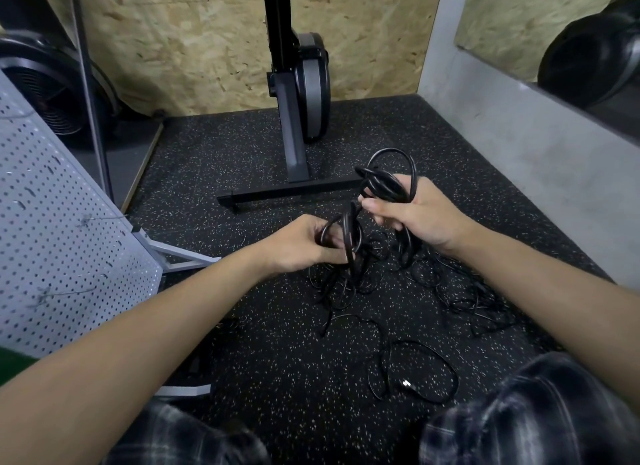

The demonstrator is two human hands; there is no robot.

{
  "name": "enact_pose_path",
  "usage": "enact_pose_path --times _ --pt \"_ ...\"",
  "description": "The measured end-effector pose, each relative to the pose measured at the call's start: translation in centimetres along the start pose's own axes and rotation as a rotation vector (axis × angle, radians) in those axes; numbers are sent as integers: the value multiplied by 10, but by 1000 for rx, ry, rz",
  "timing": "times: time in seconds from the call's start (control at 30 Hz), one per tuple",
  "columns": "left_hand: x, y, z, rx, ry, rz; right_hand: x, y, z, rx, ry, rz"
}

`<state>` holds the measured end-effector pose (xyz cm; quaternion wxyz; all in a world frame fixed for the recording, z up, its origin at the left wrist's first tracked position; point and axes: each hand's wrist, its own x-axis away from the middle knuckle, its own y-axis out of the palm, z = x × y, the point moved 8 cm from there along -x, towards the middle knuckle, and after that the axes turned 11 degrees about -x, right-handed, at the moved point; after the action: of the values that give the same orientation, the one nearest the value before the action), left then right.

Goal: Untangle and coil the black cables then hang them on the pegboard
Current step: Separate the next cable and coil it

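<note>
While the person crouches over a speckled black rubber floor (242, 145), both bare hands meet near the middle of the view. The right hand (420, 216), at about 2 o'clock from centre, has its fingers and thumb curled tight round a coiled bundle (386, 185) of black cable. One loop of it stands up above the fist and others hang below the palm. The left hand (301, 244), close by at 8 o'clock from the right one, has its fingers hooked through several cable loops (348, 234) and its thumb pressed against them. A strand runs between the two hands.

Directly beneath them a tangle of black cables (341, 284) lies on the floor, its upper strands rising to both hands. More of it sprawls out toward 4 o'clock. A loose cable (420, 353) with a silver-tipped plug lies apart at 5 o'clock, beside a knee in plaid trousers (519, 412).

At 9 o'clock a grey perforated pegboard (52, 194) leans on its metal frame, well apart from the cables. At 12 o'clock an exercise machine (301, 93) stands against a chipboard wall (190, 48).
</note>
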<state>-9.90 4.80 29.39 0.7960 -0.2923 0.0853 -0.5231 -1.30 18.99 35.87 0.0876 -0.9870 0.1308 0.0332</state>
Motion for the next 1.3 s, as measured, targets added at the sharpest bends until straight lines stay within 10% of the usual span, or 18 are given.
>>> enact_pose_path --times 0.57,1.3 --pt "-2 -17 5 179 41 104 -1 -15 35 100 248 58" --pt "62 -136 117 -101 194 444 0 20 -103 12 3 214"
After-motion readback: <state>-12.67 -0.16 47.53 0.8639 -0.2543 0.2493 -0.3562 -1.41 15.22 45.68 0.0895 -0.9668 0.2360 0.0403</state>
